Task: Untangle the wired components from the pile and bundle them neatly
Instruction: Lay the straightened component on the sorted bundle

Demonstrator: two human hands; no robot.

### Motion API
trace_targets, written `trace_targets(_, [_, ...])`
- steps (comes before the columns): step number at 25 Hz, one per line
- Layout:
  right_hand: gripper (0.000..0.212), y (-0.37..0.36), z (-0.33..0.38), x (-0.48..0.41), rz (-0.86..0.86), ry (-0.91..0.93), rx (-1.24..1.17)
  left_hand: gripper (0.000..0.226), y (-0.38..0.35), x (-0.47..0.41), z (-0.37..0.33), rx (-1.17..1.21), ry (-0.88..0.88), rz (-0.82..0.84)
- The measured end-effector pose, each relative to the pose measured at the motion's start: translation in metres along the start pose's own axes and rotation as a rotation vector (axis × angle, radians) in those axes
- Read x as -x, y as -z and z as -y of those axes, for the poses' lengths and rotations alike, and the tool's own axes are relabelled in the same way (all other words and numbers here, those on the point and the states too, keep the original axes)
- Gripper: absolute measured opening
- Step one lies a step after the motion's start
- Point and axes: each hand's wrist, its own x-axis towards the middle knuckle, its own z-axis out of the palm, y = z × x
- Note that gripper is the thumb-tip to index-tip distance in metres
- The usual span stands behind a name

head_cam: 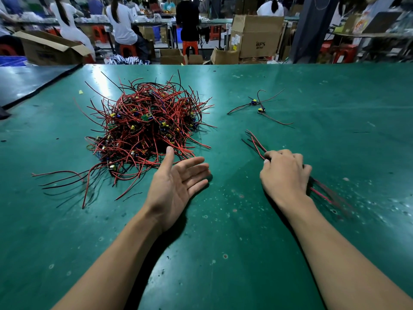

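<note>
A big tangled pile of red and black wired components [143, 124] lies on the green table [223, 220], left of centre. My left hand [176, 184] rests palm up and open just in front of the pile's right edge, holding nothing. My right hand [283, 173] is closed around a small bundle of red and black wires [254, 142]; their ends stick out ahead of the fist toward the far left and behind it to the right, where they look blurred. Two loose wired components [258, 106] lie apart on the table, further back on the right.
The table's far edge runs across the top, with cardboard boxes [257, 39], orange stools and people working at benches beyond it. A darker table [29, 81] adjoins at the far left. A small yellow scrap [81, 92] lies left of the pile.
</note>
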Motion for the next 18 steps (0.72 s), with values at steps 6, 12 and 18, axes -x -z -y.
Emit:
trace_targets(6, [0.03,0.001,-0.004,-0.003,-0.11,-0.004,0.054,0.078,-0.001,0.0,0.0,-0.004,-0.005,-0.002])
trace_targets(12, [0.022,-0.008,0.021,0.011,-0.067,0.383,-0.105,0.077,-0.002,0.001,-0.001,-0.012,-0.008,-0.01])
trace_targets(18, [0.041,-0.009,0.009,0.002,-0.004,0.234,-0.005,0.078,-0.002,0.0,-0.001,-0.014,-0.009,-0.008])
